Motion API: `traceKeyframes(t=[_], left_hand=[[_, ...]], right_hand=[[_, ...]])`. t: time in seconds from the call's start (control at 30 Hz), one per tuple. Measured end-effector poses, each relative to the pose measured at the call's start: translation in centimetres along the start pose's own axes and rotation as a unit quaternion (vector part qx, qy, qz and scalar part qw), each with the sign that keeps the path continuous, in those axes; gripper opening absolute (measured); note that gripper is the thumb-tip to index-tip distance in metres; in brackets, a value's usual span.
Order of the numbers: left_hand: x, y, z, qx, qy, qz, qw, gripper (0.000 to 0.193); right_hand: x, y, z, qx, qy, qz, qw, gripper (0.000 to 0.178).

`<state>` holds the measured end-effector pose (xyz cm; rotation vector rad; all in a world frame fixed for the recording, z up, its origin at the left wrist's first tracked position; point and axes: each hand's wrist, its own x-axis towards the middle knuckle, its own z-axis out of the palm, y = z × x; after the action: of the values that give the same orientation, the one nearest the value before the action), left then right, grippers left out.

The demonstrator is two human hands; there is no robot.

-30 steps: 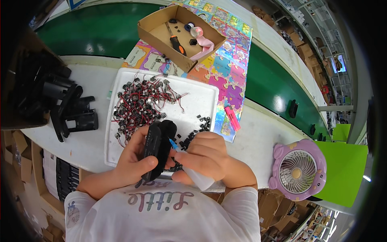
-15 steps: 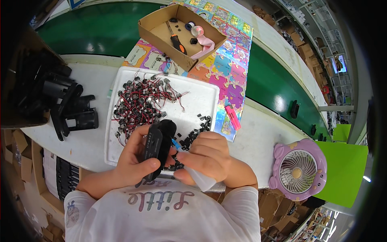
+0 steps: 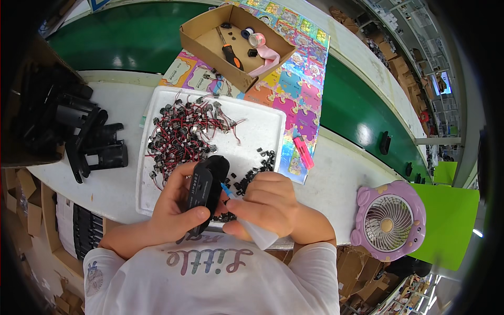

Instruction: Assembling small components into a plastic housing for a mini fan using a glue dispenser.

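My left hand (image 3: 177,206) is closed round a black plastic housing (image 3: 203,193), held upright with its printed side facing left. In my right hand (image 3: 266,206) is a translucent squeeze bottle (image 3: 258,234) with a blue needle tip (image 3: 227,189). That tip points at the right side of the housing; whether it touches is hidden. Under both hands lies a white foam tray (image 3: 257,126). A heap of small connectors with red and black wires (image 3: 184,128) fills its left part, and small black plastic pieces (image 3: 254,176) are scattered at its right front.
More black housings (image 3: 100,142) stand at the left beside a carton. Beyond the tray, a cardboard box (image 3: 210,44) holds a screwdriver (image 3: 231,55) and tape rolls. A pink cutter (image 3: 303,153) lies right of the tray. A purple fan (image 3: 387,223) stands at the right edge.
My right hand has shifted slightly left with the bottle, bringing the blue tip nearer the housing. The left hand and the housing stay almost still.
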<state>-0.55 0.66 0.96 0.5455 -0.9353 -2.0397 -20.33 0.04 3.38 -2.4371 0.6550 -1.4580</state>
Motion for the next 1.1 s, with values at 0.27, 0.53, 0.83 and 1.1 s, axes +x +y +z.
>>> traceKeyframes(t=[0.27,0.53,0.83,1.1], left_hand=[[0.0,-0.1,-0.3,-0.008,-0.009,-0.015,1.000,0.063],[-0.2,-0.1,-0.3,-0.020,0.002,-0.047,0.999,0.061],[0.2,-0.1,-0.9,-0.043,0.035,-0.066,0.996,0.056],[0.3,-0.2,-1.0,-0.054,0.039,-0.087,0.994,0.053]], right_hand=[[0.2,0.1,-0.8,-0.006,-0.007,0.009,1.000,0.029],[-1.7,7.4,-2.9,-0.316,-0.046,0.239,0.917,0.022],[-1.2,5.8,-3.9,-0.330,-0.138,0.318,0.878,0.014],[-1.4,4.8,-3.0,-0.270,-0.308,0.350,0.842,0.008]])
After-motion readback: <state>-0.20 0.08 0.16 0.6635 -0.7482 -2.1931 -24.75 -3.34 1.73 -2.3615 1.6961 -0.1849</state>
